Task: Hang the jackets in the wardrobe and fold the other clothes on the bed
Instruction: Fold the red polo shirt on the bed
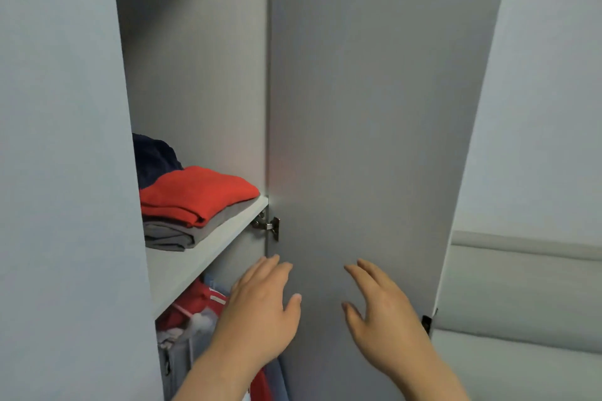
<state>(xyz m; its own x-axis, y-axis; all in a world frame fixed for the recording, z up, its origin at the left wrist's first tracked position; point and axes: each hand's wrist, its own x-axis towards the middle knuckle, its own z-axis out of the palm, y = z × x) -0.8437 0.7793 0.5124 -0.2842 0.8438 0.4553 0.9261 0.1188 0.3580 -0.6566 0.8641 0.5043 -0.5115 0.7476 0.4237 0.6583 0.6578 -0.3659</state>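
I face an open grey wardrobe; its door [365, 107] stands swung out on the right. On the wardrobe shelf [182, 270] lies a folded red garment [195, 194] on top of a folded grey one [172, 233], with a dark blue garment [154, 156] behind them. Below the shelf, red and white clothing [192, 309] shows in the lower compartment. My left hand [260, 309] and my right hand [381, 312] are both raised in front of the door's lower part, fingers spread, holding nothing.
A closed grey door panel [65, 172] fills the left side. A light wall [547, 91] and a pale padded headboard [521, 286] lie to the right of the open door. Two metal hinges [268, 226] sit on the door's inner edge.
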